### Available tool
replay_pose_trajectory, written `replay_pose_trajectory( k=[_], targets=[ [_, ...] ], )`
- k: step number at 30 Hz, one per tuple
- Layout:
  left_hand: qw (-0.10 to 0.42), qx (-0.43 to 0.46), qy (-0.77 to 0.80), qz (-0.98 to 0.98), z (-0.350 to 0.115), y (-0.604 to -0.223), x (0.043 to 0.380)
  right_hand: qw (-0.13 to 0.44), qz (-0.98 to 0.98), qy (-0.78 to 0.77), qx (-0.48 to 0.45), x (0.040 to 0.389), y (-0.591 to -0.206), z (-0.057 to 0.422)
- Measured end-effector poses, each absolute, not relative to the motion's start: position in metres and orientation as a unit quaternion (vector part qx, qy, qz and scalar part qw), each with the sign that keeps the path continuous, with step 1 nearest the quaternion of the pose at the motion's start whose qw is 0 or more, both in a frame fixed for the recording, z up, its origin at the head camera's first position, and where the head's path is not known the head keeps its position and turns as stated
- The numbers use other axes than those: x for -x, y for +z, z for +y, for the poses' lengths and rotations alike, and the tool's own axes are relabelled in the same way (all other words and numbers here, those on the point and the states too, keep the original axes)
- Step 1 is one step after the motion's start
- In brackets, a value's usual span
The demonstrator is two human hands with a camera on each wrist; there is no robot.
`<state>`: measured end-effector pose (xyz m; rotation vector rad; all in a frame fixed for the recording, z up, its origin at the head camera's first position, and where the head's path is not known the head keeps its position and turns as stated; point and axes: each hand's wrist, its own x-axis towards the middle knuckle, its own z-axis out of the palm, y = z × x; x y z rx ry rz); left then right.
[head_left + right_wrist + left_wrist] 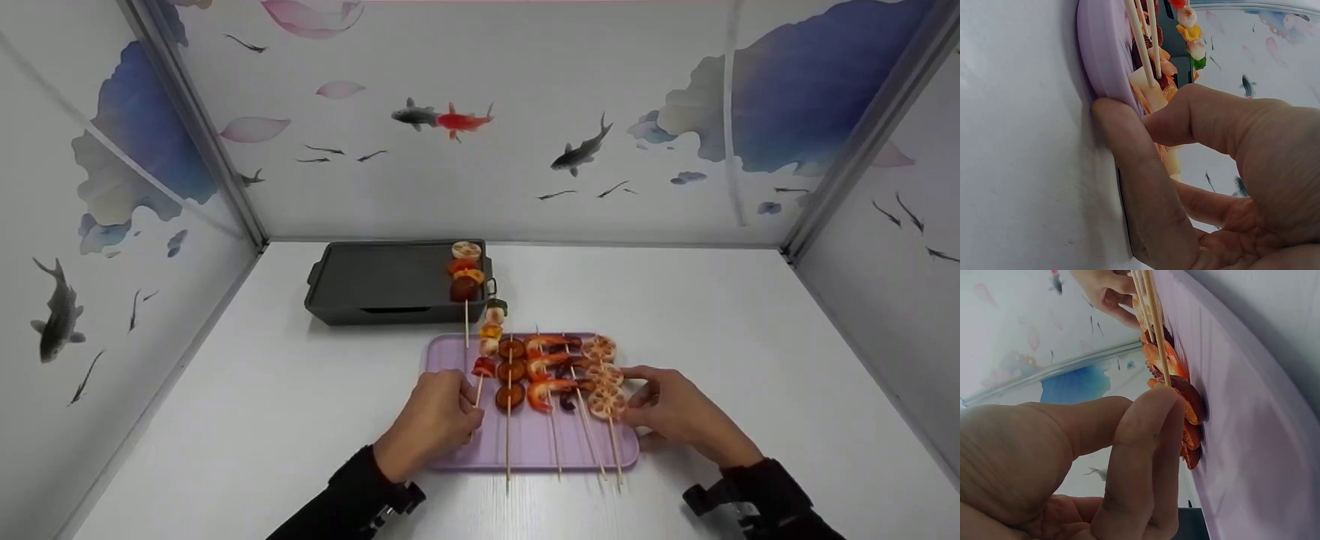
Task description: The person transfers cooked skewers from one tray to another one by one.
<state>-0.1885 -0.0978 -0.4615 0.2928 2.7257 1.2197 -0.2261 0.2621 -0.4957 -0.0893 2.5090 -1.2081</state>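
Note:
My left hand (435,412) pinches the stick of a mixed vegetable-and-ball skewer (491,331) between thumb and fingers. Its red, white, yellow and green pieces tilt up over the left half of a lilac tray (532,450). My right hand (679,405) grips the tray's right rim, one finger on the outside and another at the inner side, as the right wrist view shows. Beside that hand lies a lotus root skewer (606,402). On the tray are also a mushroom skewer (511,373), a shrimp skewer (538,394) and a dark octopus-like skewer (567,403).
Behind the tray to the left stands a black rectangular grill (375,277). Another skewer (464,289) with lotus root and vegetables lies along its right end, stick pointing toward me. White printed panels enclose the white table (247,420) at the back and sides.

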Motion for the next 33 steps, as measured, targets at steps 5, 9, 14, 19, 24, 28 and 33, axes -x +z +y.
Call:
replay_pose_trajectory(
  k=[5, 9, 14, 19, 24, 28, 33],
  targets=[
    [0.053, -0.109, 0.388, 0.914, -0.1, -0.463, 0.184, 0.177, 0.885, -0.429, 0.031, 0.226, -0.496, 0.263],
    [0.069, -0.106, 0.387, 0.913, -0.102, -0.465, 0.181, 0.18, 0.885, -0.429, 0.026, 0.226, -0.497, 0.263],
    [0.099, -0.098, 0.399, 0.906, -0.103, -0.465, 0.177, 0.186, 0.882, -0.432, 0.02, 0.226, -0.496, 0.263],
    [0.121, -0.088, 0.411, 0.899, -0.104, -0.465, 0.175, 0.187, 0.877, -0.441, 0.03, 0.225, -0.496, 0.264],
    [0.136, -0.08, 0.41, 0.898, -0.104, -0.466, 0.174, 0.181, 0.878, -0.442, 0.039, 0.224, -0.495, 0.265],
    [0.137, -0.081, 0.413, 0.897, -0.104, -0.465, 0.173, 0.175, 0.881, -0.437, 0.052, 0.224, -0.493, 0.265],
    [0.133, -0.09, 0.411, 0.897, -0.104, -0.465, 0.17, 0.177, 0.879, -0.439, 0.055, 0.223, -0.494, 0.265]
  ],
)
